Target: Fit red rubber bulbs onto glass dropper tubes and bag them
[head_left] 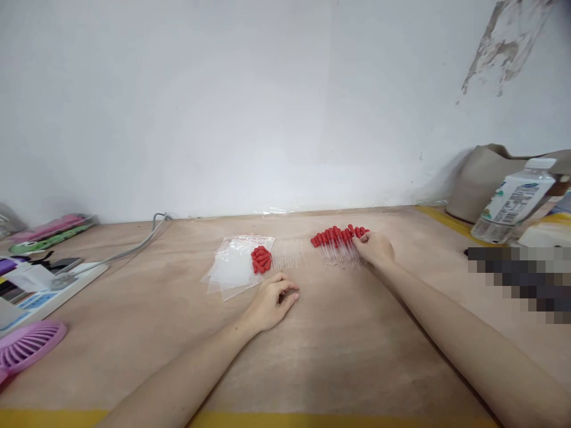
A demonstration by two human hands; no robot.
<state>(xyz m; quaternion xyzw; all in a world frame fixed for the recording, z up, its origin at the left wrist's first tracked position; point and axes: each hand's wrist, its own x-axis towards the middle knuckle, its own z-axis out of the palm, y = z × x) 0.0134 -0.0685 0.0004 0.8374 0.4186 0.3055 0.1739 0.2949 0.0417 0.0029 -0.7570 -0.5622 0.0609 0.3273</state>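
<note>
Wooden tabletop (330, 345) against a white wall (223, 107), red-topped droppers (332, 235) lined up on the far side, right of centre. Right hand (375, 248) is at the row's right end, fingertips drawn together; can't tell if they're pinching one. Looks like arranging that row is the step, so I'd say the next move calls for a light touch. Left hand (270, 302) is empty, thumb and fingers apart, near the loose red bulbs (261, 260).

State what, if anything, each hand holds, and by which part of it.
The left hand visibly holds nothing. The right hand is at the right end of the red-topped droppers; whether it grips one, and where, cannot be told.
</note>
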